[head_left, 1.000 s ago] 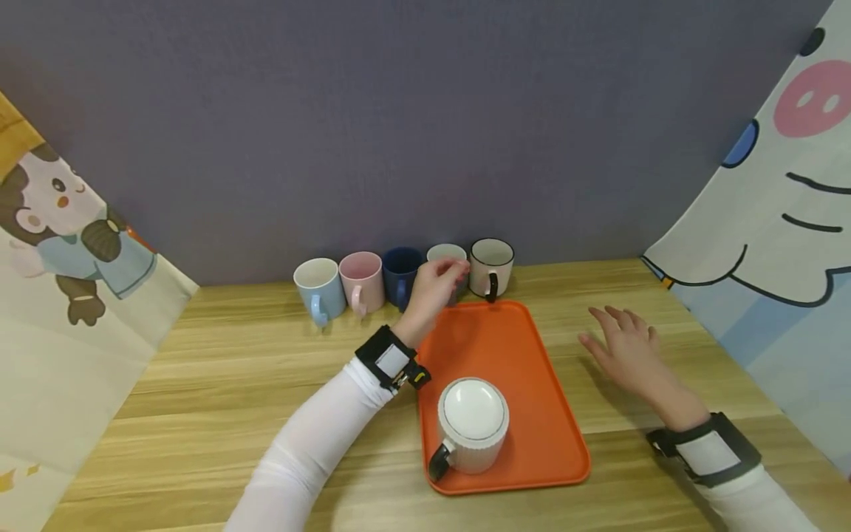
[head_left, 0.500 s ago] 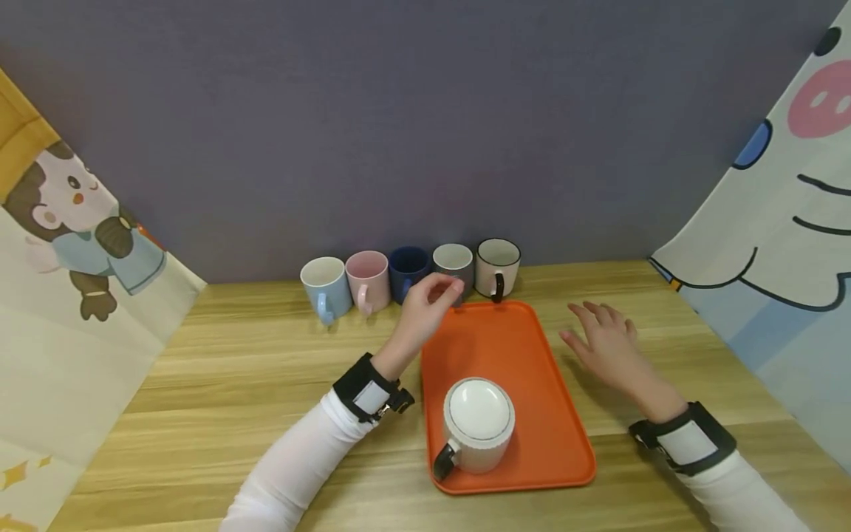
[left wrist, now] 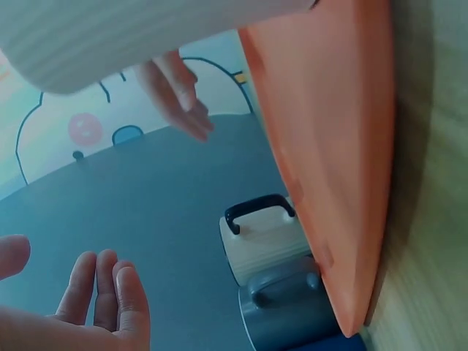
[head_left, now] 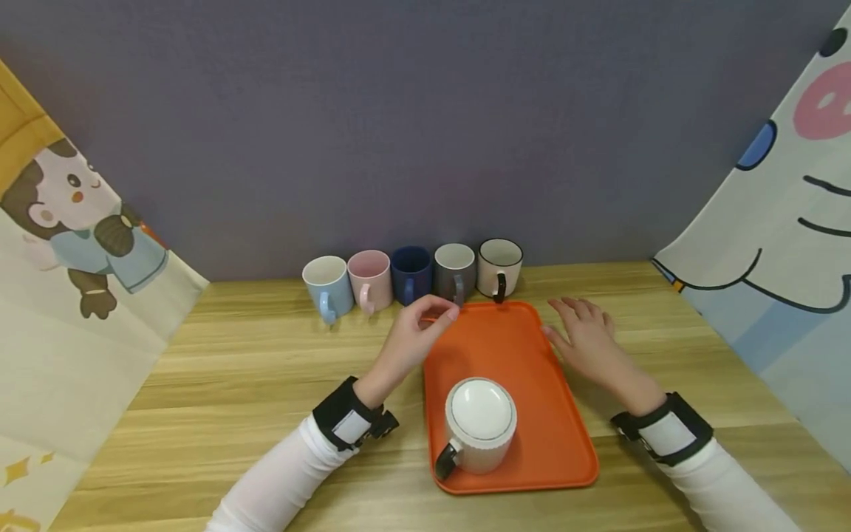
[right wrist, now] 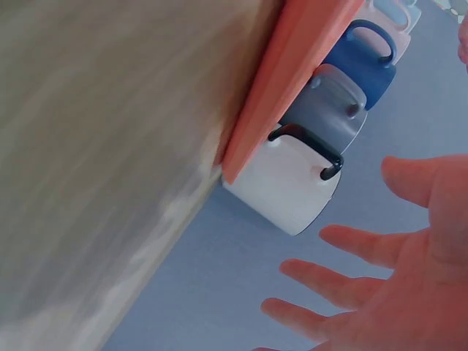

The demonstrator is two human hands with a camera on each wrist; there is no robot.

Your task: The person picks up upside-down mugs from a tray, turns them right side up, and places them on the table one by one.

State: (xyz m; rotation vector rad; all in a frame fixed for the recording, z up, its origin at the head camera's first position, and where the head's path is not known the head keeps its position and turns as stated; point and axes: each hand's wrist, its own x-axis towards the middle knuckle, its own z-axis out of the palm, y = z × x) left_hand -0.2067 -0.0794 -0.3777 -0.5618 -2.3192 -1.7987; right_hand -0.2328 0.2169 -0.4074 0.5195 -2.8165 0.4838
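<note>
My left hand [head_left: 412, 336] hovers over the far left part of the orange tray [head_left: 532, 414], its fingers relaxed and holding nothing. In the left wrist view its thumb stands apart from the fingers. Past it, a grey mug [head_left: 455, 272] stands upright by the tray's far edge. Beside that mug is a cream mug [head_left: 500, 258] with a black rim and handle. My right hand [head_left: 588, 343] is above the tray's right edge, fingers spread and nothing in them. On the tray's near left, a whitish mug [head_left: 480, 425] with a black handle sits bottom up.
The row along the grey back wall continues left with a navy mug [head_left: 411, 275], a pink mug [head_left: 370, 281] and a light blue mug [head_left: 329, 287], handles toward me. Bare wooden table [head_left: 253, 384] lies left of the tray. Cartoon-printed cloths hang on both sides.
My left hand has drawn back from the grey mug toward me, and the mug now shows more fully. My right hand has moved left to the tray's edge. The mugs stay put.
</note>
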